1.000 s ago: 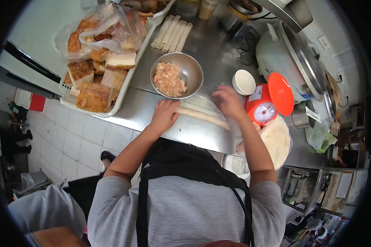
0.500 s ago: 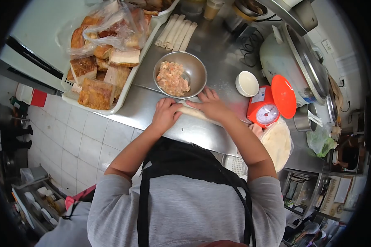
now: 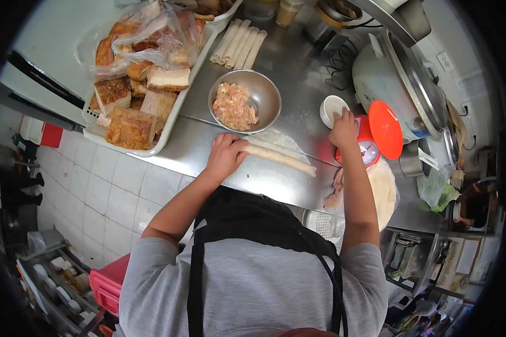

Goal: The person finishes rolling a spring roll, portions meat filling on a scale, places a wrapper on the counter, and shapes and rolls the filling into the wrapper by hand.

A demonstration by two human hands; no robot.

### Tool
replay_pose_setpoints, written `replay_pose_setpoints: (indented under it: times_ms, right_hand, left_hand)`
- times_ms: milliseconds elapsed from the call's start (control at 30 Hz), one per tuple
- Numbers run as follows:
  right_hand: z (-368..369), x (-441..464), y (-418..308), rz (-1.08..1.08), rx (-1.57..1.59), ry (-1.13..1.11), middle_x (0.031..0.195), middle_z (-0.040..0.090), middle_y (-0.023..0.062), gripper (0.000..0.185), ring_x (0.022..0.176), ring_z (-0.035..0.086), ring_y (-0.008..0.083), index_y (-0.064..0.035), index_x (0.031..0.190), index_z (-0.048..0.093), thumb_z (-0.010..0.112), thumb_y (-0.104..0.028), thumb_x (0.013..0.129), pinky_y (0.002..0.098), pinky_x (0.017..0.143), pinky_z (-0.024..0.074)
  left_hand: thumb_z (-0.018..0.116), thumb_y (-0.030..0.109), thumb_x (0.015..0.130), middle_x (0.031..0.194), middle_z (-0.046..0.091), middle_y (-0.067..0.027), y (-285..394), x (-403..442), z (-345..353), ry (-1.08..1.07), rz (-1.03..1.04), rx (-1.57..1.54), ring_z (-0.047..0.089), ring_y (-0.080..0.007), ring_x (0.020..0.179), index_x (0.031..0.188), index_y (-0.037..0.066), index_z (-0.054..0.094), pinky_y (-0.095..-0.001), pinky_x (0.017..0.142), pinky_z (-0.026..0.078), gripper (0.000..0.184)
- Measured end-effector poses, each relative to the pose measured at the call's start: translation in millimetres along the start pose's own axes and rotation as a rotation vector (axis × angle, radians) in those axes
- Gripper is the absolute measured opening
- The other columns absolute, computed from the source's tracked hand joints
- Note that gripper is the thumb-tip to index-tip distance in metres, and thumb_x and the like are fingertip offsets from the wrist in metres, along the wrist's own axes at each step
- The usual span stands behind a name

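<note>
A long, thin spring roll (image 3: 281,158) lies across the steel counter, its pale wrapper sheet (image 3: 275,139) spread out flat beyond it. My left hand (image 3: 226,156) is closed over the roll's left end. My right hand (image 3: 343,130) is at the small white bowl (image 3: 328,110), its fingers a little apart and dipping over the near rim; the fingertips and the bowl's contents are partly hidden. Just behind the roll stands a steel mixing bowl (image 3: 272,101) with pinkish minced filling (image 3: 235,106) in it. Several finished rolls (image 3: 239,45) lie side by side farther back.
To the left, a white tray (image 3: 166,135) holds roasted meat (image 3: 130,128) under a plastic bag. A red kitchen scale (image 3: 361,140) with an orange-red pan (image 3: 385,130) stands beside my right forearm. Near the front right lies a stack of round wrappers (image 3: 381,194). A large lidded pot (image 3: 382,73) stands behind.
My right hand has left the roll and moved right to the small white bowl. The left hand stays on the roll's end. The person in grey at lower left has gone from view, exposing a red bin.
</note>
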State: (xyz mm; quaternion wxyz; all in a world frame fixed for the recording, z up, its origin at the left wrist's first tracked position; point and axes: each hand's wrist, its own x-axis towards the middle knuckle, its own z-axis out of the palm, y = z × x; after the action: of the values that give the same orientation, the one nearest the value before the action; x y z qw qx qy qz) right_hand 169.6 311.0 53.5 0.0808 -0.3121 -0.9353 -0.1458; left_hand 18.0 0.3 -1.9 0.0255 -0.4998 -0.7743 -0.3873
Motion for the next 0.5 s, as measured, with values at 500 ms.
replay_pose_setpoints:
  times_ms: [500]
  right_hand:
    - [-29.0, -19.9, -143.8, -0.614, 0.511, -0.393, 0.110, 0.051, 0.0117, 0.034, 0.106, 0.045, 0.0282, -0.0289, 0.114, 0.057, 0.046, -0.042, 0.085, 0.0376, 0.087, 0.0343]
  left_hand:
    - [0.069, 0.011, 0.064, 0.091, 0.055, -0.0083, 1.3, 0.3, -1.2, 0.035, -0.033, -0.015, 0.049, -0.0293, 0.093, 0.086, 0.007, 0.054, -0.0411, 0.083, 0.036, 0.027]
